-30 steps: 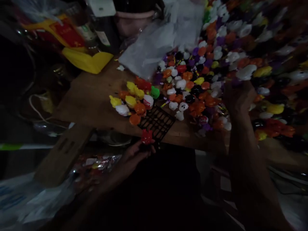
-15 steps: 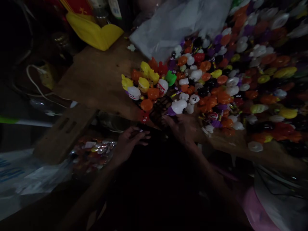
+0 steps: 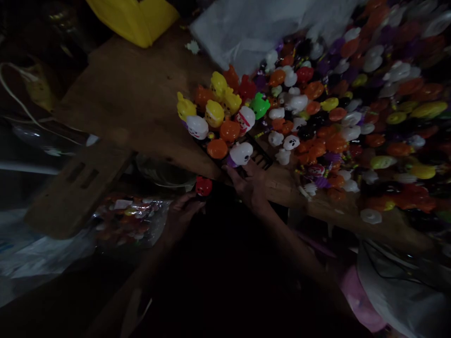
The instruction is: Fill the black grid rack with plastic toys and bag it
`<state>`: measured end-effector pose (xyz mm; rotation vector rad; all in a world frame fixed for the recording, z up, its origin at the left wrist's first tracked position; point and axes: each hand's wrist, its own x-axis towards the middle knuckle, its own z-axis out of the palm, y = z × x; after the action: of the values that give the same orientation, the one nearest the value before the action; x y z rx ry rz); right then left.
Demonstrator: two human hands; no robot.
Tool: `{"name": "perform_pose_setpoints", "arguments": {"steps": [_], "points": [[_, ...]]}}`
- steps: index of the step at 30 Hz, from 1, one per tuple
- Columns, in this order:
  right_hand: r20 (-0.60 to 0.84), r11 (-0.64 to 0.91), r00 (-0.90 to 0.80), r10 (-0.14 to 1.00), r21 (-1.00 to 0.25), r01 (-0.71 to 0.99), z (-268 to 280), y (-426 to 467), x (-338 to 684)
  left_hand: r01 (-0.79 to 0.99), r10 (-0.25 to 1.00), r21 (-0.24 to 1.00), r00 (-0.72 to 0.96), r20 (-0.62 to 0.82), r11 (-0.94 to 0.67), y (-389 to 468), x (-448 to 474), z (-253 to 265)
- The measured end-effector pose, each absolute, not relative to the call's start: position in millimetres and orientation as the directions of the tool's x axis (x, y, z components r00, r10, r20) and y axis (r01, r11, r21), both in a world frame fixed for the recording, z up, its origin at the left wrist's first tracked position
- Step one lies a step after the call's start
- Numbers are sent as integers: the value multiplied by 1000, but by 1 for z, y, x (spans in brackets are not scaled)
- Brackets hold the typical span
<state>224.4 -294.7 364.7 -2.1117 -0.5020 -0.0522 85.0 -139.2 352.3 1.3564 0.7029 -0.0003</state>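
Low in front of the table edge, my left hand (image 3: 183,205) is closed round the lower part of a small red toy figure (image 3: 203,186). My right hand (image 3: 251,187) grips a white ghost-like toy figure with a purple base (image 3: 241,154) at the near corner of a black slotted rack (image 3: 260,157). Whether that base sits in a slot is hidden. Standing upright together in the rack are several other figures, among them a yellow one (image 3: 214,113), an orange one (image 3: 217,149) and a white one with a red band (image 3: 245,119).
A large heap of mixed plastic toys (image 3: 327,117) covers the right of the wooden table (image 3: 141,103). Behind the rack lies a clear plastic bag (image 3: 243,37). A slotted wooden board (image 3: 81,188) and a filled bag (image 3: 130,220) are at the left, below table height.
My left hand has taken hold of the red figure, now below the table edge. My right hand has brought the white figure leftward to the rack's near corner. The view has shifted slightly.
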Motion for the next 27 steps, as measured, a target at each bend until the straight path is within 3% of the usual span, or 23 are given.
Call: {"name": "perform_pose_setpoints", "arguments": {"steps": [7,13,17,22,27], "points": [[303,-569,849,434,-639,519,358,-297,224,260,358,933,870,-339,250,-154,87,371],[236,-645,852,468,-567,512,361,-291,228,127,398,964,892,-215,235,-161,98,382],[217,-650,849,482,-562,512,359,-291,230,127,393,976,900,-188,178,-168,104,375],[291,-544,791,538,-597,590,357,-297,229,157,397,973,892,-214,171,-173,102,363],[303,-495,764,569,-616,613,361,-299,231,127,423,974,884,-197,190,-172,108,380]]}}
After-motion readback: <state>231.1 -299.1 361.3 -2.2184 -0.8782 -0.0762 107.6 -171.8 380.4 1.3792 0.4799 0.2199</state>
